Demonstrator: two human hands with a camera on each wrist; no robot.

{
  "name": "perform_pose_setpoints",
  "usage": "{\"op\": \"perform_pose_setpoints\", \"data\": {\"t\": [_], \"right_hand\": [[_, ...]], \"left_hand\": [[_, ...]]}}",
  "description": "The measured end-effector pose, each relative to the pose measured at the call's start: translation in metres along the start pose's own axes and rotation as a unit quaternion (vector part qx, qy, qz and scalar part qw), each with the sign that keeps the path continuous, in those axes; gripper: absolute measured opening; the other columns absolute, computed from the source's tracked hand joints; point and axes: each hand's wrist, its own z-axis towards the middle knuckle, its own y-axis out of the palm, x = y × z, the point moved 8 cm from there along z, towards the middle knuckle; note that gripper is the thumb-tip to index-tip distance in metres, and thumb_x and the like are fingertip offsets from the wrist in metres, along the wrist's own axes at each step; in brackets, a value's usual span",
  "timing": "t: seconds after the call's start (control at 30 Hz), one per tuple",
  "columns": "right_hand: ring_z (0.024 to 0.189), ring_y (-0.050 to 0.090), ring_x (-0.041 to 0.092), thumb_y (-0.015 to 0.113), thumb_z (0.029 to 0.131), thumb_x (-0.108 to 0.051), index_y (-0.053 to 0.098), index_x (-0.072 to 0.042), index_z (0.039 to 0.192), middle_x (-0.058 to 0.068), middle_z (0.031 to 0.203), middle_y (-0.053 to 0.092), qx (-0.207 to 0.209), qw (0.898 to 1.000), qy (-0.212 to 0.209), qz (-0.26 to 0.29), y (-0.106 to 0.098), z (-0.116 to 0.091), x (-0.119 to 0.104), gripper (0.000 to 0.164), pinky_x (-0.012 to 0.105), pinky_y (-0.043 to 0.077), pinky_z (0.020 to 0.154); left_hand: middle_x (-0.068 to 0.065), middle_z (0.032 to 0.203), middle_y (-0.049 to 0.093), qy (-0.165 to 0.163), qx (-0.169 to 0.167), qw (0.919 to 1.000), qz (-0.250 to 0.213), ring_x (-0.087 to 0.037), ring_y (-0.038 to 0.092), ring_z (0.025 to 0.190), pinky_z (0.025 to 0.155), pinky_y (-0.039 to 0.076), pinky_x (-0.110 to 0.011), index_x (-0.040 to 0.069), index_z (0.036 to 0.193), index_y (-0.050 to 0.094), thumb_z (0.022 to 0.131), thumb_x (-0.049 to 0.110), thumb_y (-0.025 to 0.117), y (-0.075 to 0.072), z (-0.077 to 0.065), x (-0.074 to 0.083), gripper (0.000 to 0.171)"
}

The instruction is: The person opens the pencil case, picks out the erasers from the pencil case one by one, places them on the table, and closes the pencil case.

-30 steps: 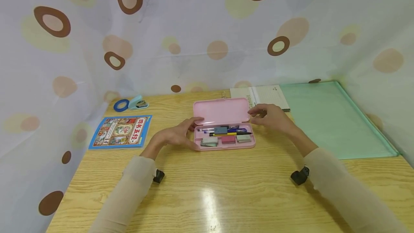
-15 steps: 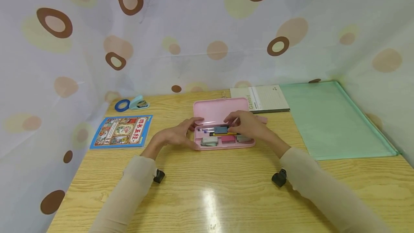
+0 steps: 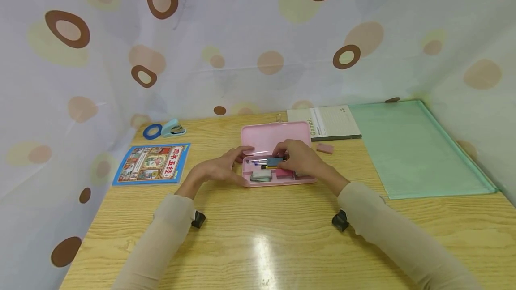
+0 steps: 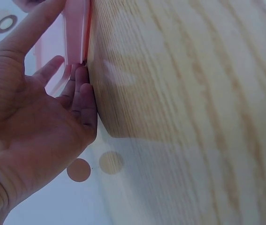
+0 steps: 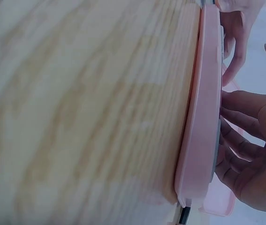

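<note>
While the left hand grips the case on the worktop by one end, the right hand has bent fingers at the blue block inside; whether gripping, I cannot tell

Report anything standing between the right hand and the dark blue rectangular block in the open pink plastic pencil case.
Nothing visible: the right hand is right at the blue block, and the pink case lies open.
</note>
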Motion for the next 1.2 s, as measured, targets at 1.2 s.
{"op": "perform_pose_setpoints", "data": {"t": [1.2], "right_hand": [[0.098,0.064,0.031,0.076,0.095,-0.021,0.075,-0.004,0.118,0.017,0.113,0.068,0.101,0.991,0.087,0.008,-0.109,-0.071,0.102,0.029,0.038,0.052,0.078]], "left_hand": [[-0.008,0.152,0.038,0.009,-0.001,0.9999,-0.010,-0.028,0.037,0.139,0.121,0.029,-0.048,0.028,0.162,0.027,0.081,0.026,0.091,0.000,0.002,-0.002,0.103]]}}
